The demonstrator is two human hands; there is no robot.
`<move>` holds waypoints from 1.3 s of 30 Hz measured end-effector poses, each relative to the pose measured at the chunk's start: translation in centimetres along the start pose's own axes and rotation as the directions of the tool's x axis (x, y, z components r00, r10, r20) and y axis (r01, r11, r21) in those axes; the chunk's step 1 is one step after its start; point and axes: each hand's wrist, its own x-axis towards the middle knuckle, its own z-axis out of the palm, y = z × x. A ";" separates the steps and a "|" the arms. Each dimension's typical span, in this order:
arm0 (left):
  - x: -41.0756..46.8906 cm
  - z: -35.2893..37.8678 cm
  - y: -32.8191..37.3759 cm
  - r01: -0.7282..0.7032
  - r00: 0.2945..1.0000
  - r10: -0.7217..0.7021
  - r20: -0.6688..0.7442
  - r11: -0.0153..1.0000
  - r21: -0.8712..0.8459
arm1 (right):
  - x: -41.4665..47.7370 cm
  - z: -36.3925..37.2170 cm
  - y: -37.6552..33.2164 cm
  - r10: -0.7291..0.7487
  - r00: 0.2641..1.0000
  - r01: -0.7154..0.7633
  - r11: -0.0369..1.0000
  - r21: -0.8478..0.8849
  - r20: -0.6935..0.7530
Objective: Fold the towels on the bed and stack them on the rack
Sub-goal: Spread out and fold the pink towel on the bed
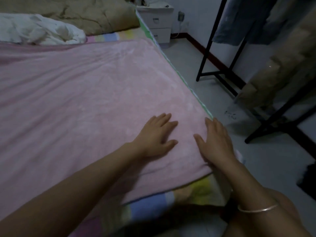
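your bed (196, 189) wears a striped sheet in a dim room with a grey floor (188, 62). one nightstand (158, 23) with two drawers stands past its far right corner, and one black rack (207, 48) stands off its right edge. there are two towels. the pink towel (89, 93) is spread flat, one side along the bed's right edge, and it runs off left, so you cannot tell its long axis. the white towel (39, 29) is crumpled at the far left by a tan quilt (89, 14). your left hand (155, 135) and right hand (215, 142) lie flat, fingers straight, on the pink towel's near right corner.
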 end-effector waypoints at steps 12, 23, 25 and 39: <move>-10.0 3.3 7.8 -0.423 0.904 0.413 0.111 0.902 0.091 | -13.3 1.4 3.7 0.187 0.976 -0.194 0.980 -0.047 -0.115; -32.4 -7.9 -12.8 0.525 0.845 -0.493 -0.207 0.837 0.152 | -16.2 10.2 -28.5 -0.474 0.878 0.476 0.879 -0.024 0.066; -39.3 -10.6 -17.1 0.664 0.747 -0.645 -0.160 0.714 0.221 | -18.4 12.8 -35.7 -0.544 0.822 0.552 0.834 -0.004 0.165; -60.0 -21.8 -29.7 0.910 -0.017 -0.950 -0.313 0.115 -0.398 | -28.2 19.3 -59.4 -0.954 0.274 0.942 0.240 0.235 -0.121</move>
